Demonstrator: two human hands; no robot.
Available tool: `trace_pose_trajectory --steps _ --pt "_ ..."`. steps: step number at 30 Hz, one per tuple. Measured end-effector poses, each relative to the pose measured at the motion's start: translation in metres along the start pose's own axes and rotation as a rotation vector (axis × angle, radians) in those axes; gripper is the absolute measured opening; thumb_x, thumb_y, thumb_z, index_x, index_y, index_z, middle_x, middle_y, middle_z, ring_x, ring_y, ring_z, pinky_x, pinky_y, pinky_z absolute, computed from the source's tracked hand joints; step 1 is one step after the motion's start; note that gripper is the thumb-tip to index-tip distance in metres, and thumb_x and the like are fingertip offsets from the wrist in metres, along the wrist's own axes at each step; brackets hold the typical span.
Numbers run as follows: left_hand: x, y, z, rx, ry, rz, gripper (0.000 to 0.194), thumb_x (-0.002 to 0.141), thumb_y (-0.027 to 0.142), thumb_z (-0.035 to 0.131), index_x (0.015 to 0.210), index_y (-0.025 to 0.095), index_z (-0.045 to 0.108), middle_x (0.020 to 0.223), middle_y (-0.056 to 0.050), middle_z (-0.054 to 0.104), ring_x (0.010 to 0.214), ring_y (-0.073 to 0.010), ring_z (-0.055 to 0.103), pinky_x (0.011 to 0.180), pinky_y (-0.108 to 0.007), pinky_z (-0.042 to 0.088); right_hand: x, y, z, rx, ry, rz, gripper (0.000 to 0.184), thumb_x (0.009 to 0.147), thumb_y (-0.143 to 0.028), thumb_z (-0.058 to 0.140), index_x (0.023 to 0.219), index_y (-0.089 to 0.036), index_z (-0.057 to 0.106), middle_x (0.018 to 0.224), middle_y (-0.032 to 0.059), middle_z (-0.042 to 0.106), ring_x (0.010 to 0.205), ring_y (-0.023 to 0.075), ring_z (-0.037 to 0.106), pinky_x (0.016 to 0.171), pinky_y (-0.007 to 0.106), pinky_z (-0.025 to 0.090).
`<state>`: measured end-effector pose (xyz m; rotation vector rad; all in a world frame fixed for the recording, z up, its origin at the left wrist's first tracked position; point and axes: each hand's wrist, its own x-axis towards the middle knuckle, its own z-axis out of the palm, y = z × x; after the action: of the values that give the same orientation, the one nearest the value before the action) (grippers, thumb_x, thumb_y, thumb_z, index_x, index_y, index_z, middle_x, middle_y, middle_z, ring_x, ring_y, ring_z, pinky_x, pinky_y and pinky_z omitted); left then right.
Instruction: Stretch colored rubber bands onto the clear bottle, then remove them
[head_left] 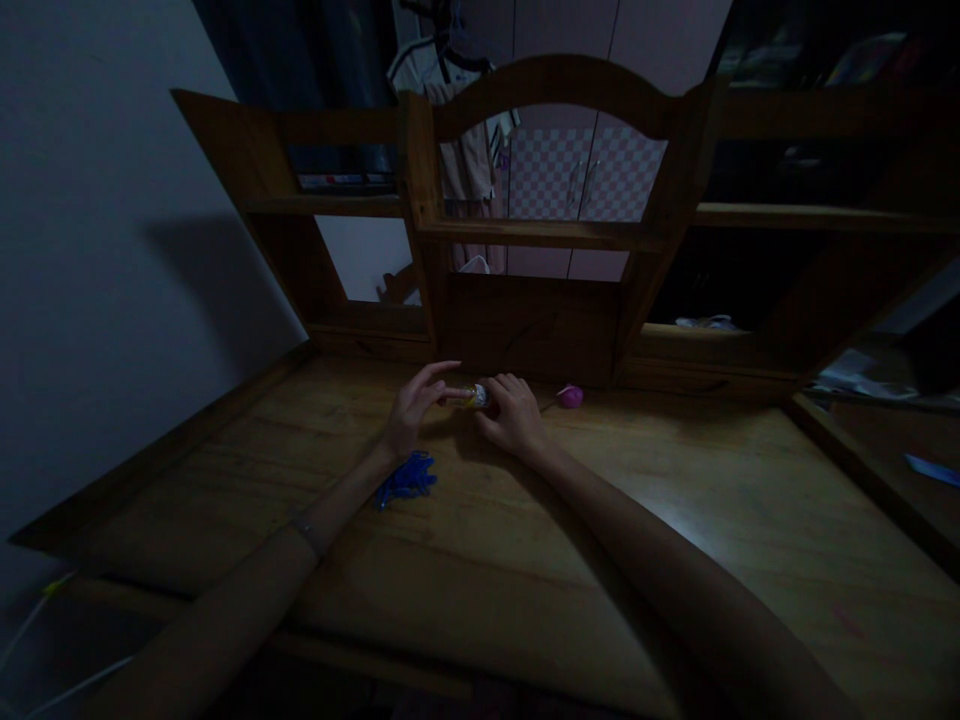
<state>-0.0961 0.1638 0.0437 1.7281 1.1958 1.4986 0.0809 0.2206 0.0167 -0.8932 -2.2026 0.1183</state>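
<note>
A small clear bottle [476, 397] with something yellow and a shiny, whitish patch on it lies sideways between my hands, just above the desk. My right hand [514, 415] is closed around its right end, the fingers curled over the top. At its left end, my left hand [414, 405] has one finger stretched out above and another reaching to the bottle; whether that fingertip is inside or only touching, I cannot tell. Beside my left wrist sits a pile of thin blue pieces [409, 478], too dark to name. Right of my right hand is a small purple round object [570, 396].
The wooden desk [480, 560] carries a shelf unit [536, 235] along its back edge. A wall [112, 250] rises on the left. Clothes hang behind the shelves [465, 160], before a pink checked cupboard [555, 170]. At far right lies a blue strip [934, 470]. The room is dim.
</note>
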Motion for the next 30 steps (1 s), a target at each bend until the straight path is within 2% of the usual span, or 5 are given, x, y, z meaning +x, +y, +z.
trace_pose_trajectory --steps 11,17,22,25,30 --pt "-0.0008 0.0081 0.001 0.047 0.005 0.017 0.047 0.094 0.041 0.044 0.134 0.019 0.051 0.091 -0.007 0.075 0.081 -0.0217 0.062 0.075 -0.034 0.043 0.0008 0.0006 0.0004 0.008 0.0 -0.002 0.03 0.078 -0.028 0.059 0.107 -0.02 0.058 0.101 0.0078 0.062 0.097 0.0255 0.051 0.085 0.036 0.037" --pt "-0.0003 0.008 -0.0013 0.069 0.159 0.063 0.042 0.093 0.042 0.043 0.126 0.018 0.055 0.085 -0.006 0.074 0.077 -0.0216 0.061 0.071 -0.034 0.042 0.0008 0.0004 0.0018 0.014 0.027 0.007 0.031 0.079 -0.029 0.059 0.108 -0.019 0.056 0.1 0.0082 0.062 0.096 0.0258 0.052 0.085 0.036 0.038" --pt "0.0015 0.0071 -0.0036 0.069 0.302 0.141 0.038 0.094 0.041 0.042 0.121 0.018 0.057 0.1 -0.009 0.07 0.084 -0.0197 0.059 0.076 -0.034 0.044 0.0005 -0.0017 -0.0002 0.023 0.055 0.028 0.034 0.082 -0.029 0.057 0.114 -0.018 0.053 0.102 0.0097 0.062 0.096 0.0266 0.053 0.086 0.037 0.039" --pt "0.0032 0.0052 -0.0028 0.075 0.343 0.164 0.038 0.093 0.042 0.044 0.12 0.02 0.058 0.104 -0.008 0.065 0.088 -0.0195 0.058 0.076 -0.032 0.045 0.001 -0.0029 -0.0015 0.038 0.136 0.082 0.035 0.089 -0.037 0.052 0.118 -0.017 0.05 0.104 0.012 0.062 0.097 0.0271 0.055 0.086 0.037 0.041" --pt "0.0042 -0.0006 -0.0017 0.09 0.329 0.141 0.037 0.093 0.04 0.044 0.121 0.021 0.057 0.107 -0.008 0.062 0.094 -0.0199 0.058 0.082 -0.032 0.046 0.0031 -0.0006 0.0 0.156 0.265 0.309 0.045 0.092 -0.055 0.046 0.117 -0.017 0.044 0.094 0.0109 0.065 0.086 0.0262 0.062 0.074 0.034 0.045"
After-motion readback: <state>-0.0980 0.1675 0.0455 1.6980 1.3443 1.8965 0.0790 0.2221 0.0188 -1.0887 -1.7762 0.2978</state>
